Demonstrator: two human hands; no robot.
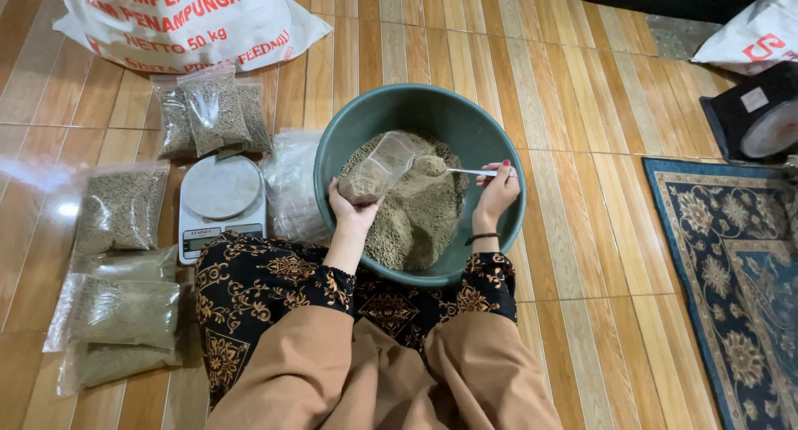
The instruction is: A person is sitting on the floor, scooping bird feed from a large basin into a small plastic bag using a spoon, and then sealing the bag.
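Left hand (351, 211) grips a clear plastic bag (378, 167) from below, fingers wrapped around its filled bottom, mouth tilted open over the pellet heap (416, 210) in the green basin (490, 139). Right hand (496, 193) pinches a metal spoon (465, 172), its bowl just beyond the fingertips at the bag's mouth. The bag looks thin, limp and slippery, and likely sags as it fills; best supported under the load, not by the rim.

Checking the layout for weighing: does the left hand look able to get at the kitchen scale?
Probably yes: the scale sits just beside the left hand, nothing between, though that hand holds a clear bag.
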